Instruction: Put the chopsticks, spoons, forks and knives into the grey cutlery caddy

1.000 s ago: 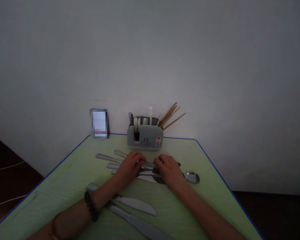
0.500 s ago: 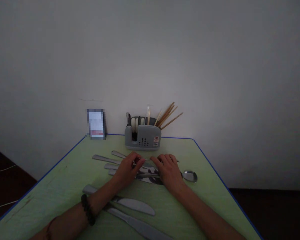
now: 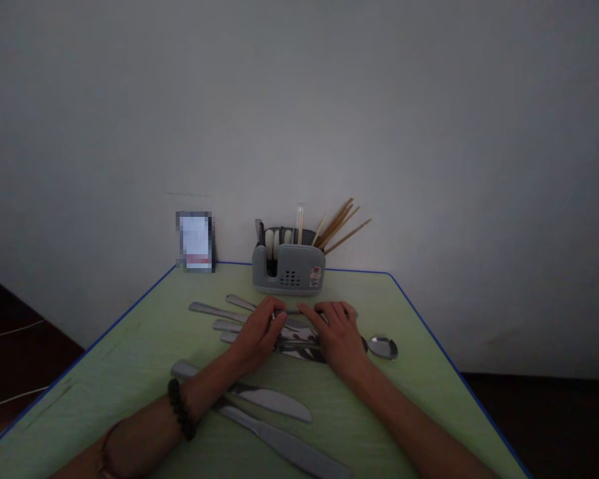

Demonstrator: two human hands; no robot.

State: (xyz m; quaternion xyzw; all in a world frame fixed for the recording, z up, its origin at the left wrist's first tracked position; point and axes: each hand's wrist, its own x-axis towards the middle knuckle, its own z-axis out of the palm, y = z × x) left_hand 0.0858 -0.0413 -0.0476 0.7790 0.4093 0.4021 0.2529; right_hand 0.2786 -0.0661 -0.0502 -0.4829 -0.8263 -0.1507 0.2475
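Note:
My left hand (image 3: 259, 332) is closed, thumb and fingertips pinched on a thin metal piece of cutlery (image 3: 292, 311) at the back of the group. The fingers of my right hand (image 3: 337, 332) are bent over the same piece, whose narrow end shows just past them. Its kind is hidden. Under and between both hands lie several metal table knives (image 3: 304, 352), handles to the left. A spoon (image 3: 383, 347) has its bowl to the right of my right hand. Closer to me, two more knives, one with a rounded blade (image 3: 279, 402) and one longer (image 3: 299, 447), pass under my left forearm.
A grey utensil holder (image 3: 289, 269) with chopsticks (image 3: 342, 223) and other utensils stands at the table's back, by the wall. A blurred upright screen (image 3: 196, 243) is at the back left. The green table (image 3: 409, 412) has a blue edge.
The whole view has shifted slightly, with things appearing a little higher and further right. Both hands stay at the back piece of cutlery, their fingers barely changed.

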